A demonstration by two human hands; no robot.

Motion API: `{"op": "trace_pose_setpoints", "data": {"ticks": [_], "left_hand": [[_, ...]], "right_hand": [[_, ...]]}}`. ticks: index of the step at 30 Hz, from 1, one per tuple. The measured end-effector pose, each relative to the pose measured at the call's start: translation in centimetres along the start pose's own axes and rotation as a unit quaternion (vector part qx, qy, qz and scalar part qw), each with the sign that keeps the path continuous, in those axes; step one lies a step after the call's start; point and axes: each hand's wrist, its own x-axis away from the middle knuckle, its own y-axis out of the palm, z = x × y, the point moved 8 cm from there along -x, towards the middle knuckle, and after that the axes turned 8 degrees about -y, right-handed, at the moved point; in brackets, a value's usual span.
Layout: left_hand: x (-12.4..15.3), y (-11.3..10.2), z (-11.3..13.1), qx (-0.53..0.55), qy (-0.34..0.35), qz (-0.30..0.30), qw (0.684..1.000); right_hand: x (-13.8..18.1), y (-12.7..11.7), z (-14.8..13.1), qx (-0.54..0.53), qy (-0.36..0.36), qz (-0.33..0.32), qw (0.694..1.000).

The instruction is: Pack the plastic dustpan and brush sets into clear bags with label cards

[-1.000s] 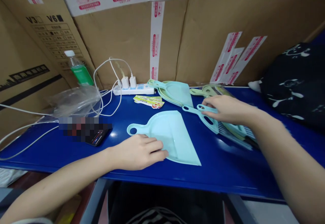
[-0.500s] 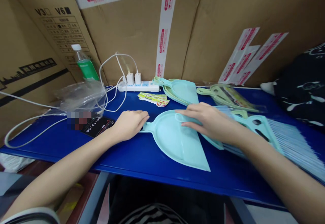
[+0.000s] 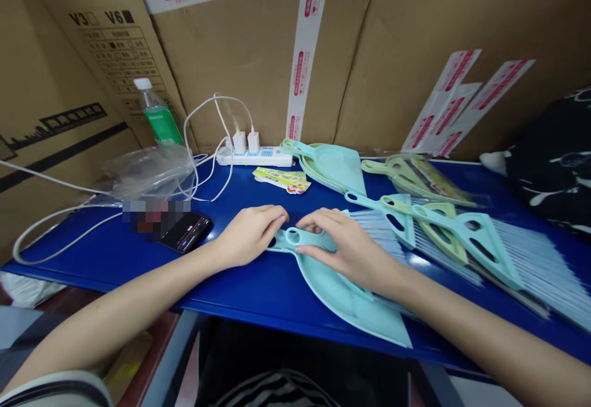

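My left hand (image 3: 252, 234) is closed round the handle end of a light blue dustpan (image 3: 325, 287), which lies near the front edge of the table. In my right hand (image 3: 353, 247) is the handle of a light blue hand brush (image 3: 316, 239), pinched between thumb and fingers. That brush lies over the dustpan, its holed handle tip above the pan's handle; my right hand and forearm hide most of its head. To the right lie more brushes: two light blue ones (image 3: 462, 225) (image 3: 397, 216) and a green one (image 3: 438, 228).
Stacked dustpans (image 3: 339, 164) and a bagged green dustpan (image 3: 401, 179) lie at the back. Colourful labels (image 3: 281, 180), a white power strip (image 3: 272, 158) with cables, a phone (image 3: 187, 234), clear plastic (image 3: 143, 176) and a bottle (image 3: 161, 124) stand leftward. Cardboard (image 3: 240, 56) walls the rear.
My right hand has moved left and nearer, bringing the brush's handle tip over the dustpan's handle. The dustpan has shifted right and towards the front edge, with my left hand still on it.
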Motion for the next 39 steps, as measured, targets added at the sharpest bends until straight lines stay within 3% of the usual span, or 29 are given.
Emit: {"op": "trace_pose_setpoints", "data": {"ticks": [5,9,15,23,25,28,31,39], "left_hand": [[-0.1,0.4,0.1,0.031,-0.003,-0.033,0.999],[-0.2,0.8,0.0,0.042,-0.019,-0.068,0.997],[-0.1,0.9,-0.3,0.065,-0.036,-0.102,0.992],[0.1,1.3,-0.4,0.139,-0.038,-0.147,0.979],[0.2,1.7,-0.8,0.192,-0.074,-0.168,0.964],[0.5,3.0,-1.3,0.304,-0.131,-0.226,0.916],[0.6,3.6,-1.4,0.379,-0.145,-0.256,0.878],[0.6,3.9,-2.0,0.402,-0.167,-0.271,0.858]], "right_hand": [[-0.3,0.6,-0.9,-0.071,-0.005,0.017,0.997],[-0.4,-0.3,-0.7,-0.075,-0.011,0.024,0.997],[0.4,-1.0,0.6,-0.042,-0.042,-0.118,0.991],[0.6,0.6,0.9,0.038,-0.01,-0.14,0.989],[0.6,0.9,0.9,0.033,0.005,-0.132,0.991],[0.5,1.2,1.0,0.021,0.017,-0.111,0.993],[0.4,1.0,1.1,0.002,0.017,-0.091,0.996],[0.9,1.5,1.4,0.015,-0.008,-0.154,0.988]]}}
